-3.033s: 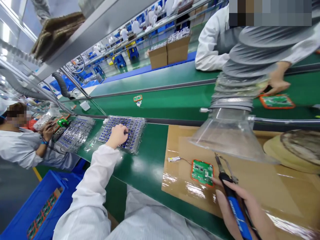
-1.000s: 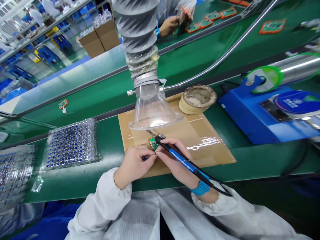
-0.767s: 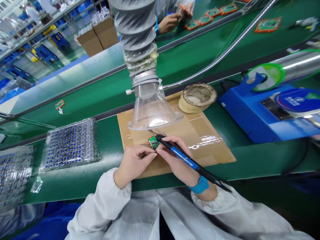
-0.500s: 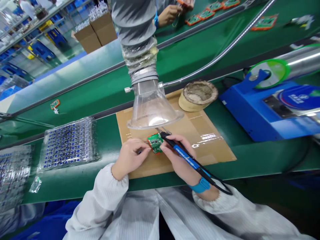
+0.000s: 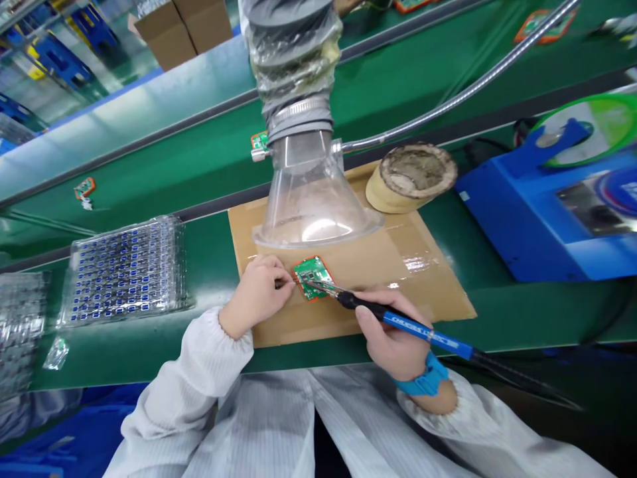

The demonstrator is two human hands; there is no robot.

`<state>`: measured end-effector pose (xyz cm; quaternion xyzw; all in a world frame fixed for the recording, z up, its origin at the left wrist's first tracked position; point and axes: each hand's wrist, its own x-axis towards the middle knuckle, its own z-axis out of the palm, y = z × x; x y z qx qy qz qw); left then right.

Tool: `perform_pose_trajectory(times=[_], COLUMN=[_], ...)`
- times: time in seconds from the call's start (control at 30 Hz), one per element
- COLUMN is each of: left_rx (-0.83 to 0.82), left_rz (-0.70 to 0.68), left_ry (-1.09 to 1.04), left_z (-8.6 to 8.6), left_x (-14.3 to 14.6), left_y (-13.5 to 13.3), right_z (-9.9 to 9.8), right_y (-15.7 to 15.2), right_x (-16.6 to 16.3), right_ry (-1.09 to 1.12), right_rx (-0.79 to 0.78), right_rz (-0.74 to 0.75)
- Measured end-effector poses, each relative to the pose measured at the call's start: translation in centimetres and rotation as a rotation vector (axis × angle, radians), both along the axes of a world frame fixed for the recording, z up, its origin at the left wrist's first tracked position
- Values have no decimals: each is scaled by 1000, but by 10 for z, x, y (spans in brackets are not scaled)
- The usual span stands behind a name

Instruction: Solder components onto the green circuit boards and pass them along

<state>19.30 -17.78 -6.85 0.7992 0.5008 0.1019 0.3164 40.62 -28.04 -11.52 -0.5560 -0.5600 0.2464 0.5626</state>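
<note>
A small green circuit board (image 5: 322, 267) with an orange edge lies on the cardboard sheet (image 5: 279, 332). My left hand (image 5: 263, 292) is at its left edge, thumb and fingers pinched together; whatever is between them is too small to make out. In my right hand (image 5: 395, 335) is a blue and black soldering iron (image 5: 428, 337), held like a pen. Its metal tip points left and reaches over the lower middle of the board. Whether the tip touches the board, I cannot tell. A blue strap (image 5: 425, 378) circles my right wrist.
Just above the board hangs a clear fume hood (image 5: 313, 206) on a grey hose. A round, hollow pot (image 5: 393, 196) stands behind right, near a blue machine (image 5: 527, 219). Clear trays of small parts (image 5: 124, 272) lie left. More boards (image 5: 84, 188) lie on the green surface beyond.
My right hand has drawn back to the right from the board's edge. The soldering iron has swung flatter, its tip now over the board. My left hand stays pinched beside the board.
</note>
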Motion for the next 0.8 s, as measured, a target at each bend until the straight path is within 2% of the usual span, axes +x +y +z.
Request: perform_pose_trajectory(times=[0.8], left_rx=[-39], left_rz=[54], left_ry=[-13], left_z=[-1], left_x=[2], left_y=[-1], right_z=[9], right_y=[7], right_x=[-5], right_ry=[-60], right_rx=[57], right_rz=[99])
